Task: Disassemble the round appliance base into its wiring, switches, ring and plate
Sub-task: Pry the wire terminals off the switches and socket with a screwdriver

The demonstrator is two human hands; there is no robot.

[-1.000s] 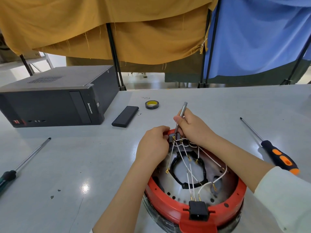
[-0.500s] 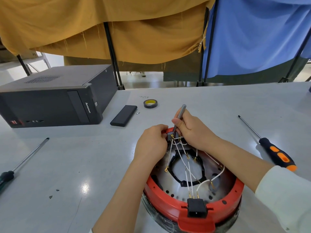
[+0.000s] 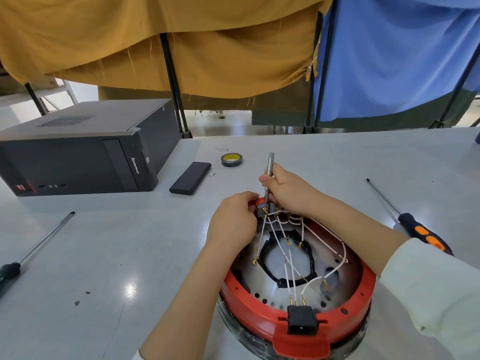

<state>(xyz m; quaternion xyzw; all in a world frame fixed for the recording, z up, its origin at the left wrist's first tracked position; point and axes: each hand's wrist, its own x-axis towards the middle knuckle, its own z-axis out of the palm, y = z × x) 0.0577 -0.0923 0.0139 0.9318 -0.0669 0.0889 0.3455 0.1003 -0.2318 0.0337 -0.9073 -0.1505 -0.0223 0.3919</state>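
Right hand (image 3: pixel 288 190) grips slim driver (image 3: pixel 269 172); left hand (image 3: pixel 233 219) pinches switch block (image 3: pixel 260 210) (far rim). Slip could tear white wires (image 3: pixel 291 266).

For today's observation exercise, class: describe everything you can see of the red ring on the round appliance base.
The red ring looks like glossy plastic, circling a silvery metal plate. Small round holes dot its top face. A black socket sits in a red tab at its near edge. It lies flat on the grey table. White wires cross inside it. At the far rim the left hand grips it, while the right hand holds a slim metal tool there.
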